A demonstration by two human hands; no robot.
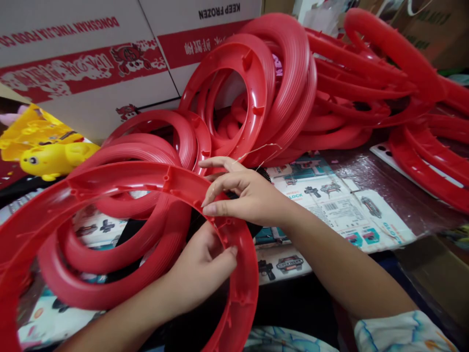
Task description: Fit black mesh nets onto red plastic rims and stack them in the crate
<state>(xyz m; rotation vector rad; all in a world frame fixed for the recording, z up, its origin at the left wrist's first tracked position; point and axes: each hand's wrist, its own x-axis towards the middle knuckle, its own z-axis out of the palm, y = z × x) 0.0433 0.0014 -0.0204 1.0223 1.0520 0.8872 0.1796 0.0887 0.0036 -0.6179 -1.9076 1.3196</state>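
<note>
A large red plastic ring (242, 274) lies hollow side up in front of me, with small ribs and posts inside its channel. My left hand (201, 269) is closed around the ring's near right section, thumb over the inner rim. Above it, my right hand (238, 193) pinches thumb and index finger together at the channel; the other fingers are loosely bent. A thin copper-coloured wire (269, 145) loops up behind the right hand and seems to run to its pinched fingers. The fingertips hide its end.
More red rings (286, 73) are heaped at the back and right. Several ribbed rings (142, 244) lie under the held one. A yellow toy (54, 159) sits at left. White cartons (84, 29) stand behind. Printed cardboard (340, 205) covers part of the table.
</note>
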